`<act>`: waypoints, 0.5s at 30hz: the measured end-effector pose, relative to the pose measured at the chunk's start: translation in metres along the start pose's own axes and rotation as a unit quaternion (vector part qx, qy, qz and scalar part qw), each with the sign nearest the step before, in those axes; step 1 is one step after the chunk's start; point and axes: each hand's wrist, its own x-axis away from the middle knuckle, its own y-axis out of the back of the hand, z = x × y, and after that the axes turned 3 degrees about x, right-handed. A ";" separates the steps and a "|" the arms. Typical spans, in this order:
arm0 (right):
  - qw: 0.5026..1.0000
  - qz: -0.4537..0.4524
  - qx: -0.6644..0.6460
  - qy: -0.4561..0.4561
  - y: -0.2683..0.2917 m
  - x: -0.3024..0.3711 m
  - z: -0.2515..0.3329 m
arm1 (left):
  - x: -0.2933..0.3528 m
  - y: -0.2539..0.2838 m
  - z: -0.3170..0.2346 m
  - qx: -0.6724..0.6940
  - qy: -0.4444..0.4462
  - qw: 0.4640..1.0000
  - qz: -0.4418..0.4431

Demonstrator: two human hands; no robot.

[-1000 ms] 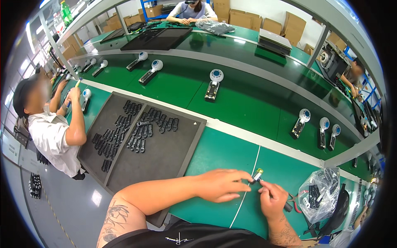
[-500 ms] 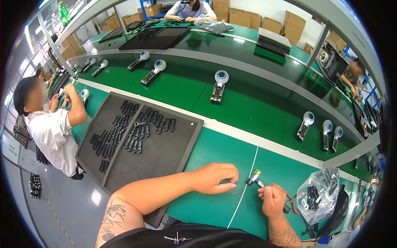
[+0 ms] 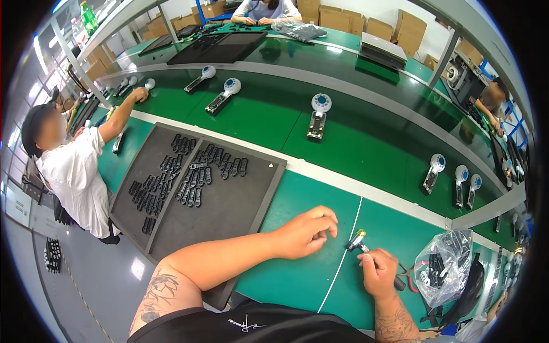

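Compared to before, the left hand [image 3: 306, 231] had pulled apart from the right hand [image 3: 378, 273], fingers curled loosely on the tabletop [image 3: 297, 280]. The right one gripped a small screwdriver [image 3: 359, 242], tip pointing toward the left.

Lying on green bench: dark tray [image 3: 240, 214] holding rows of small black parts [image 3: 189, 177]. Sitting on the conveyor belt [image 3: 354, 137]: handheld devices [image 3: 317, 117]. Resting at right: clear plastic bag [image 3: 449, 266].
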 end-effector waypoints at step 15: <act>0.990 -0.051 -0.049 -0.124 0.017 0.002 0.012 | 0.002 -0.004 -0.019 0.010 -0.011 0.999 -0.031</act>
